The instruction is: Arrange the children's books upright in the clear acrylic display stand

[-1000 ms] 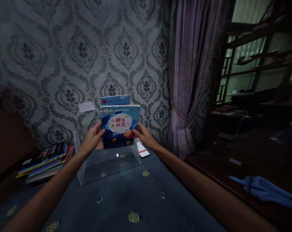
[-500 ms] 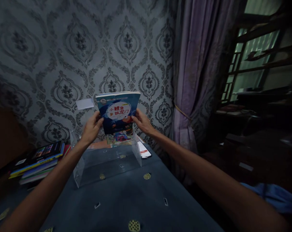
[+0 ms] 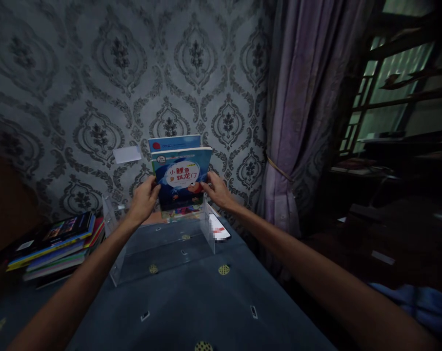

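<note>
Between my two hands stands a blue picture book (image 3: 180,180) with red Chinese lettering in a pale oval. My left hand (image 3: 145,197) grips its left edge, thumb on the front cover. At the opposite edge, my right hand (image 3: 218,190) holds it the same way. Another blue book (image 3: 175,142) rises behind it, its top edge showing higher. The book is at the back part of a clear acrylic rack (image 3: 209,229), whose side panels stand left and right. Whether the book's lower edge touches the rack's base I cannot tell.
Left of the rack lies a stack of books (image 3: 60,243). A phone (image 3: 220,228) with a lit screen rests beside the right panel. The patterned dark cloth (image 3: 191,302) covers the table, which meets the wallpapered wall. A purple curtain (image 3: 294,122) hangs at the right.
Both hands have lowered the front book slightly, and the blue book behind it now shows more above its top edge. The view has shifted a little.
</note>
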`<state>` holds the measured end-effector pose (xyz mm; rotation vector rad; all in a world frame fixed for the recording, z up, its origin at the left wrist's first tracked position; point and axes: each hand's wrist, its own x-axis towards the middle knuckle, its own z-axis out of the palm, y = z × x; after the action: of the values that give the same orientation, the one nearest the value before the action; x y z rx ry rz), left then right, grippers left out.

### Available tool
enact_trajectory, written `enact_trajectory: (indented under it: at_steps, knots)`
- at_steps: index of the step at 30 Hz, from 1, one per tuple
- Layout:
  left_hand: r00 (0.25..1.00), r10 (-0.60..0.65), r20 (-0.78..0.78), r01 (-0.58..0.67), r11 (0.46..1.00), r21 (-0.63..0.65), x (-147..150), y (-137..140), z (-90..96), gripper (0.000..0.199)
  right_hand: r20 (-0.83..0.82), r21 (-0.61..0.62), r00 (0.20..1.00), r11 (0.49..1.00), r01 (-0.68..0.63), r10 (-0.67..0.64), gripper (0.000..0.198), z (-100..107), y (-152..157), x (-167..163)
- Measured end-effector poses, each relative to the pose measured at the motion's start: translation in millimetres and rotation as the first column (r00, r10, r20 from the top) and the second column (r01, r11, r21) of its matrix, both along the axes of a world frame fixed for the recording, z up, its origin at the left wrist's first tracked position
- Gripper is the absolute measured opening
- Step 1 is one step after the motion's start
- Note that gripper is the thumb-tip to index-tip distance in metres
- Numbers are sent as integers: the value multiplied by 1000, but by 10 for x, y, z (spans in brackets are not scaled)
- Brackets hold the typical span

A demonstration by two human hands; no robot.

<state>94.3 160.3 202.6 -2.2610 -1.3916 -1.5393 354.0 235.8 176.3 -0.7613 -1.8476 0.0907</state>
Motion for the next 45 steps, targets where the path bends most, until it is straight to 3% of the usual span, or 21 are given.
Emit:
enact_trajectory:
  at_steps: [4,9,15,31,39,42,45]
  knots:
    - [954,255,-160,-256,967,17,92,-38,-72,20,-10,-29,996,995,90,-91,20,-122,34,-5]
    - [896,386,-221,-404,914,-42,205,-75,-127,34,-12,-18,993,993,117,-117,27,-212,63,-18]
    - [896,358,-264,-398,910,-116,205,-72,-153,22,-18,-24,990,990,142,-143,38,-277,124,-62]
    - [836,392,-384,-498,836,-231,329,-14,-117,23,-83,-51,974,977,207,-210,38,-425,294,-162]
    - [852,343,-395,-454,860,-232,266,-86,-76,25,-83,-28,972,976,217,-219,38,-427,233,-170]
    - [855,333,-398,-441,871,-219,243,-192,-43,28,-75,-32,971,974,224,-225,41,-425,177,-177]
    - [838,346,-421,-448,878,-169,297,-553,56,30,-73,-42,969,972,233,-235,43,-412,121,-172]
